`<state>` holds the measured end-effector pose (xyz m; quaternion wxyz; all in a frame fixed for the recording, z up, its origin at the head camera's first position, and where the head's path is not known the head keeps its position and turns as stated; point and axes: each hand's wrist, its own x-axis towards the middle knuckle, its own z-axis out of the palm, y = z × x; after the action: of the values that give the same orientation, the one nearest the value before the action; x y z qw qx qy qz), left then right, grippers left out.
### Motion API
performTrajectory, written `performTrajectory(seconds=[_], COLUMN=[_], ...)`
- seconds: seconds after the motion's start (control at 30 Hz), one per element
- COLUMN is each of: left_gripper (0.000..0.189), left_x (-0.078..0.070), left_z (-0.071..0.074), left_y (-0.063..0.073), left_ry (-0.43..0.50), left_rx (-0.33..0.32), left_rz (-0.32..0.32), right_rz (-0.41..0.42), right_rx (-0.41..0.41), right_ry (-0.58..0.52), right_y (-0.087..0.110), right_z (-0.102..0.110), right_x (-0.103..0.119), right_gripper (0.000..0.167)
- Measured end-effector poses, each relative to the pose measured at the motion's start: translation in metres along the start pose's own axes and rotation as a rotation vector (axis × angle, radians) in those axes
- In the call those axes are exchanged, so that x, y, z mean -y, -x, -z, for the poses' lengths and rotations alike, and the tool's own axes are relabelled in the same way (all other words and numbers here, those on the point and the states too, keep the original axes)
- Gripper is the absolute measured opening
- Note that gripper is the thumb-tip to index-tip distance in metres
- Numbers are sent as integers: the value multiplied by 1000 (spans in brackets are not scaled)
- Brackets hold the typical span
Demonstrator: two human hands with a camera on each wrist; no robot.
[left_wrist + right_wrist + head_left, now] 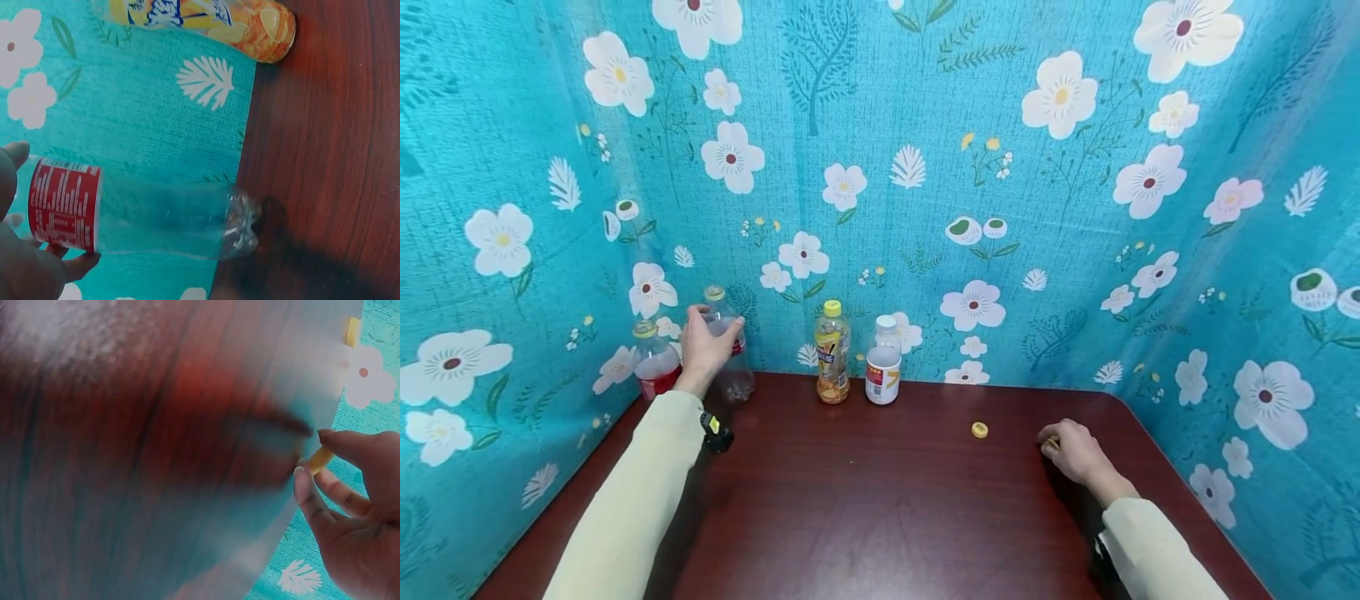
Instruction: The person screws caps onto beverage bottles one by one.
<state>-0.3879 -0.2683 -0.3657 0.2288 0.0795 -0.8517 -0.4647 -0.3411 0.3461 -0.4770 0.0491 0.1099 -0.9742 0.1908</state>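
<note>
Plastic may buckle if the left hand (703,348), fingers gripping a bottle (144,214), squeezes hard, or the right hand (1077,452), pinching a yellow cap (322,459), may loosen and drop it.

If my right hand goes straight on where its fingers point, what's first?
Most likely the tabletop: the right hand points down at it, pinching a yellow cap. Whether hand or cap touches it now is unclear.
</note>
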Motion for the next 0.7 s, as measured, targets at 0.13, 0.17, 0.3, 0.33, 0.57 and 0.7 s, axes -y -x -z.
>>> performTrajectory(seconds=[0.13, 0.17, 0.3, 0.33, 0.57, 0.7], left_gripper=[74, 75, 74, 74, 70, 69], left_x=[-6, -8, -15, -17, -25, -29], left_z=[0, 0, 0, -1, -9, -13], left_y=[8, 11, 24, 27, 50, 62], left_ry=[6, 8, 15, 17, 34, 35], left_rx=[25, 37, 66, 72, 119, 145], left_rz=[-34, -44, -82, -94, -144, -156], right_rz=[35, 41, 57, 58, 56, 60], right_rx=[-1, 0, -10, -15, -26, -14], right_ry=[-14, -17, -38, -48, -130, -158], right_y=[3, 4, 5, 5, 4, 2], right_z=[-1, -1, 0, 0, 3, 1], right_x=[1, 1, 3, 3, 13, 19], right_gripper=[20, 21, 23, 23, 23, 20])
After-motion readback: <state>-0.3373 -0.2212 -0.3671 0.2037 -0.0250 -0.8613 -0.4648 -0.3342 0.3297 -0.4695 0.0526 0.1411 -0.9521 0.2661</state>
